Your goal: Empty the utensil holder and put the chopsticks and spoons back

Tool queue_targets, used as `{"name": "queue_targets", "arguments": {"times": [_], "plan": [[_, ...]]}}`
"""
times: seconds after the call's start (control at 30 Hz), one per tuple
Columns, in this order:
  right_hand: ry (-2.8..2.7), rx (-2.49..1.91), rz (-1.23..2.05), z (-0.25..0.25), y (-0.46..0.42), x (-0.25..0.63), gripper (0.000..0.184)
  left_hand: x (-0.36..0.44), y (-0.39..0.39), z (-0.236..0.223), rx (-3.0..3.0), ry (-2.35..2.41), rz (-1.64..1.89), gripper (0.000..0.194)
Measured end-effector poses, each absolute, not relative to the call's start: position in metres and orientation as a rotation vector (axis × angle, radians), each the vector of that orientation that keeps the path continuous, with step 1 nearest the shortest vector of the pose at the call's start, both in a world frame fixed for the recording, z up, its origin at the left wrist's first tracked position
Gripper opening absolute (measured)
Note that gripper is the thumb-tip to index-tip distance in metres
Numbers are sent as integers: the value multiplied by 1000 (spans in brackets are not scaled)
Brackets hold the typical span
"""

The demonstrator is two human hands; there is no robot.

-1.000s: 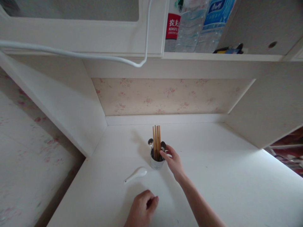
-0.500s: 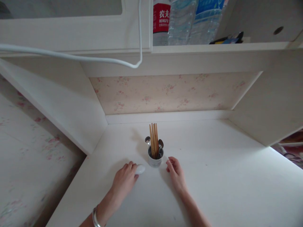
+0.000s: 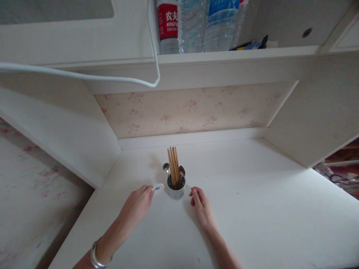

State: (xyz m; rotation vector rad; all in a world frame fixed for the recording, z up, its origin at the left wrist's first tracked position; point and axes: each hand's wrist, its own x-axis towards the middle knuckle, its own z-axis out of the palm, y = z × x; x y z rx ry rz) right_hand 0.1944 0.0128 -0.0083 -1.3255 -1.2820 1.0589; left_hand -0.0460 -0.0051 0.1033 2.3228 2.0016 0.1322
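Note:
My left hand is closed on a white ceramic spoon, whose rounded bowl with a small blue mark sticks out past the fingertips. The spoon is just left of a white utensil cup and held apart from it. Several wooden chopsticks stand upright in the cup. A metal spoon leans at their left and another metal spoon at their right. Resting to the right of the cup, my right hand has its fingers curled in, with nothing visible in them.
The cup stands on a white desktop between white side panels. Overhead, a shelf holds plastic water bottles. A white cable hangs across the upper left. Floral wallpaper covers the back.
My left hand has turned the spoon so that its blue-marked face shows, and raised it slightly. My right hand stays beside the cup. The whole view has shifted a little.

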Motion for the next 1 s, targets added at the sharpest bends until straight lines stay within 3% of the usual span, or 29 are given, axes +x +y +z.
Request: {"name": "queue_targets", "arguments": {"times": [0.13,0.27,0.67,1.0], "plan": [[-1270,-1314,1073,-13,15,194,39,-32,8,148,2086,2092,614,31],[-1260,-1340,1063,-12,16,195,39,-9,26,156,1947,1969,890,32],[-1215,-1318,1041,-13,15,194,39,25,45,99,2272,2063,846,37],[-1236,-1323,1044,-10,15,194,38,25,37,80,2189,2092,805,29]]}}
